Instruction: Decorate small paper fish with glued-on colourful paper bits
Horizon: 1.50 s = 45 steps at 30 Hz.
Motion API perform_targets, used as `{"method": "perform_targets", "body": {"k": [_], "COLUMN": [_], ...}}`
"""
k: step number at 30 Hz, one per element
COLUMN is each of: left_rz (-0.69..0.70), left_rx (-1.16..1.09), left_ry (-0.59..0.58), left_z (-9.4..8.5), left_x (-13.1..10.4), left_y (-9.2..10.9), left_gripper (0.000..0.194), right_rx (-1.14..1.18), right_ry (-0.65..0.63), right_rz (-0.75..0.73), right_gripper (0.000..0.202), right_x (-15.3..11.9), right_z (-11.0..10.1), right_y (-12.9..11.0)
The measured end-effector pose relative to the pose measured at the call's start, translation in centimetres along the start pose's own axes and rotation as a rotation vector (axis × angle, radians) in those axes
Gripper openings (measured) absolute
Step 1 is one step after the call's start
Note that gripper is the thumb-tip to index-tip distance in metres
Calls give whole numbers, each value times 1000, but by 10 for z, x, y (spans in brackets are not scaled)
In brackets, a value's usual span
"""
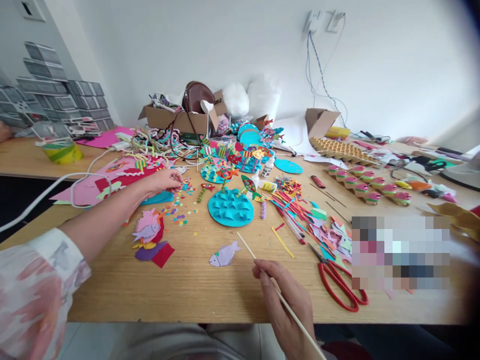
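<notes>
My right hand (287, 300) grips a thin wooden stick (245, 246). The stick's tip points toward a lilac paper fish (224, 254), which lies flat on the table with a little green on it. To the left, my left hand (167, 181) is stretched out over small coloured paper dots (183, 207). Its fingers are drawn together in a pinch; whatever is between them is too small to make out. Between the hands and farther back stands a blue paper base (230, 209) with raised scallops and upright paper fish.
Red-handled scissors (339, 285) lie at the right beside paper scraps (333, 235). Glue bottles (267, 166) stand behind the base. Cut fish shapes (148, 227) lie left. At the back are a cardboard box (176, 120) and a brown bag (197, 97). A white cable (41, 195) crosses the left side.
</notes>
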<state>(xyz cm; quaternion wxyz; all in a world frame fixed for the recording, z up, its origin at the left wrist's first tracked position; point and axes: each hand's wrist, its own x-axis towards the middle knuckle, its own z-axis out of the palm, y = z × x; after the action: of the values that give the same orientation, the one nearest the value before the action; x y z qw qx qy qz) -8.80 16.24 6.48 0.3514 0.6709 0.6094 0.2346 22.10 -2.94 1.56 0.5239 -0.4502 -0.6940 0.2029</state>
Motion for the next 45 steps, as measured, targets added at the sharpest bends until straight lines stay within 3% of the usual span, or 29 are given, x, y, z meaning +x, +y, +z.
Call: {"method": "perform_targets", "body": {"k": [4, 8, 14, 17, 27, 45], "left_rz": [34, 101, 107, 149, 150, 106], "left_rx": [-110, -292, -360, -373, -378, -601], "left_ry": [-63, -125, -109, -105, -128, -159], "left_z": [12, 39, 75, 83, 97, 104], "left_x": [-21, -51, -85, -90, -86, -90], "left_y": [22, 54, 81, 82, 80, 77], "left_gripper": [16, 17, 15, 14, 13, 15], "right_rx": [39, 107, 313, 309, -82, -60], "right_ry": [32, 10, 7, -7, 10, 62], "right_rz": [35, 92, 146, 141, -75, -91], "right_gripper": [19, 14, 16, 16, 16, 18], "right_x": [17, 41, 63, 67, 67, 63], "right_z": [4, 18, 47, 56, 57, 56], "right_y": [-5, -10, -14, -15, -13, -5]}}
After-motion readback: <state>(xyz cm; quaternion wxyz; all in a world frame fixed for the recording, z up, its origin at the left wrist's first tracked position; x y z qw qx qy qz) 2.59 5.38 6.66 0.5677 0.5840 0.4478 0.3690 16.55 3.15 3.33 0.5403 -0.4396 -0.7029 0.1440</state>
